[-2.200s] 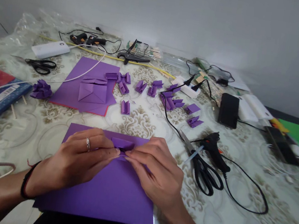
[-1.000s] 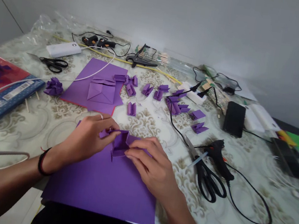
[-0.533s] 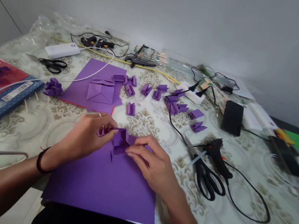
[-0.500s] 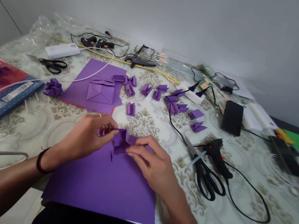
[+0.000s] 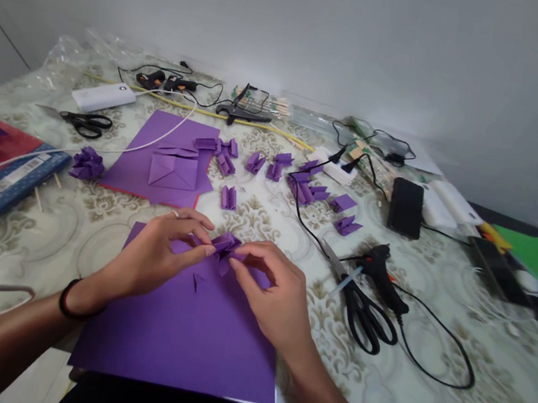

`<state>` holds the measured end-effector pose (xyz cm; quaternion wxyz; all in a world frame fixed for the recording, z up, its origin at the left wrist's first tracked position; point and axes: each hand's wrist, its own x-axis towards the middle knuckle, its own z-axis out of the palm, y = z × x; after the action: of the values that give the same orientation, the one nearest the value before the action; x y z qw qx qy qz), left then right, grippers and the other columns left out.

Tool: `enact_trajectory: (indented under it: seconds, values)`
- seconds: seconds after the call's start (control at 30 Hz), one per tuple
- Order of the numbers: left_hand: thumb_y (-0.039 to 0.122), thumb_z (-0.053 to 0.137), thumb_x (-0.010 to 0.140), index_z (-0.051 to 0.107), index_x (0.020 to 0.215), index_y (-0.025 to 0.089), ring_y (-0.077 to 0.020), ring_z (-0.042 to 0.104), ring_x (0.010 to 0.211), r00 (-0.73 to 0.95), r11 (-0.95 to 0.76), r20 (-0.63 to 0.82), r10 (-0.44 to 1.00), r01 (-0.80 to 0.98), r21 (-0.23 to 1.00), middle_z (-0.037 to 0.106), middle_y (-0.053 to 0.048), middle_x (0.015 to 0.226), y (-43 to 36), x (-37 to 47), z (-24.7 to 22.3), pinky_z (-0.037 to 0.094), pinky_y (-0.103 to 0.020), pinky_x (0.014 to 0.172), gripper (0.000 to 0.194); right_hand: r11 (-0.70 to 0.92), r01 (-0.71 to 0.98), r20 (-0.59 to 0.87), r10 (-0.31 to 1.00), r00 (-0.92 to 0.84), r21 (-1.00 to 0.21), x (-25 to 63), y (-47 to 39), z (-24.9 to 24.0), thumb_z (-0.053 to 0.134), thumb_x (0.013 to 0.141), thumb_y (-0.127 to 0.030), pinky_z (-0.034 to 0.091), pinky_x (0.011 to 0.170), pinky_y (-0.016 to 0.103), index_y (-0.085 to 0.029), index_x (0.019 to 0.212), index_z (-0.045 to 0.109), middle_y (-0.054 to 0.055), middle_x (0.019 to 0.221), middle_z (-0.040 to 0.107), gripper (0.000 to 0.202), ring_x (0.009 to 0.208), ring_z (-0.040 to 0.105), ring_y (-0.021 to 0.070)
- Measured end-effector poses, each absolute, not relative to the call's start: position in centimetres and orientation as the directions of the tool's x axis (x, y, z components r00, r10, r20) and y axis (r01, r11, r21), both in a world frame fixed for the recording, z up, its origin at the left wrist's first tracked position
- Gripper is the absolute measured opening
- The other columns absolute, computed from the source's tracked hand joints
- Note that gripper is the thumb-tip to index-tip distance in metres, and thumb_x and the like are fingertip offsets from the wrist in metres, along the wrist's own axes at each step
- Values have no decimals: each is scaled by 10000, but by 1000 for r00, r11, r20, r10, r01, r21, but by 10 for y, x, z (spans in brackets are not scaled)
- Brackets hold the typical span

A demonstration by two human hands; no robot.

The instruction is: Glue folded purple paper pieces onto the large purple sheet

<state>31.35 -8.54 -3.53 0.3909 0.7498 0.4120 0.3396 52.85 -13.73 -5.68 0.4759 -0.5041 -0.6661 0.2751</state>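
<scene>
Between my two hands is a small folded purple paper piece (image 5: 226, 246), its flaps pinched inward. My left hand (image 5: 166, 243) pinches its left side between thumb and fingers. On the right side, my right hand (image 5: 273, 280) grips it the same way. Under them lies a large purple sheet (image 5: 177, 343) at the table's front edge. A small scrap of purple paper (image 5: 197, 282) rests on that sheet just below the folded piece. Beyond my hands, several similar folded purple pieces (image 5: 229, 197) are scattered over the table.
Black-handled scissors (image 5: 367, 317) and a black glue gun (image 5: 385, 279) with its cable lie to the right. A folded purple envelope shape (image 5: 173, 170) sits on another purple sheet at back left. A black phone (image 5: 406, 208) and a power strip (image 5: 334, 165) stand farther back.
The paper piece has gone from an open box-like shape to a more collapsed one, its sides pressed inward by both hands. The view has shifted slightly.
</scene>
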Motion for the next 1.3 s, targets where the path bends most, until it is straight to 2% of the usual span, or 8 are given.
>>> enact_trajectory:
  seconds: [0.13, 0.3, 0.53, 0.7, 0.83, 0.97, 1.13, 1.3]
  values:
    - [257, 698, 934, 737, 891, 170, -207, 764, 888, 490, -152, 26, 871, 219, 964, 791, -80, 967, -88, 317, -37, 635, -339, 814, 105, 158, 213, 179, 980, 83, -964, 527, -137, -62, 782, 882, -238, 621, 794, 292, -252, 1149, 682, 11, 960, 753, 286, 824, 743, 158]
    - [217, 726, 902, 688, 938, 180, -172, 753, 843, 456, -92, 22, 890, 132, 987, 761, -35, 891, -92, 320, -40, 629, -299, 787, 64, 59, 33, 61, 995, 79, -998, 527, -133, -60, 833, 833, -296, 614, 756, 286, -237, 1120, 664, -4, 872, 738, 338, 767, 729, 156]
    - [186, 757, 868, 630, 1248, 200, -143, 736, 745, 453, -39, 1, 891, 74, 997, 686, 25, 819, -93, 320, -41, 617, -267, 711, 400, -11, 45, -13, 998, -63, -999, 530, -131, -59, 754, 907, -378, 608, 798, 311, -231, 1113, 732, 29, 966, 767, 255, 875, 733, 177]
    - [242, 759, 884, 728, 925, 167, -161, 727, 754, 514, 8, -79, 854, 139, 990, 754, -21, 832, -92, 320, -39, 596, -272, 701, 91, -39, 76, -44, 997, -65, -996, 530, -134, -58, 757, 901, -414, 566, 695, 288, -209, 928, 738, 5, 810, 735, 208, 738, 692, 165]
    - [294, 759, 887, 678, 737, 159, -107, 587, 578, 492, -35, -63, 868, 188, 982, 642, 27, 649, -92, 320, -37, 455, -213, 542, 218, -24, 55, -28, 996, -88, -998, 527, -135, -56, 762, 890, -410, 531, 685, 278, -206, 885, 710, -14, 764, 685, 211, 706, 642, 148]
    - [296, 764, 874, 676, 734, 151, -89, 525, 566, 440, -14, -52, 897, 145, 989, 608, 36, 629, -92, 322, -36, 411, -205, 545, 220, -62, 39, -67, 984, -167, -997, 524, -135, -54, 757, 888, -403, 498, 703, 275, -207, 811, 670, -25, 740, 643, 228, 709, 603, 141]
    - [329, 751, 881, 737, 865, 149, -137, 618, 677, 485, 69, -149, 862, 179, 981, 713, -16, 766, -93, 322, -38, 475, -240, 632, 181, -80, 58, -88, 982, -169, -995, 523, -135, -56, 748, 895, -380, 457, 679, 273, -206, 729, 629, -27, 710, 619, 269, 694, 573, 140]
    - [329, 740, 900, 789, 825, 168, -156, 652, 732, 497, -22, -89, 863, 213, 977, 735, -26, 781, -92, 319, -35, 498, -254, 685, 184, -32, 132, -57, 980, -191, -991, 522, -136, -56, 728, 907, -365, 454, 711, 284, -207, 770, 639, -25, 747, 626, 227, 727, 575, 147]
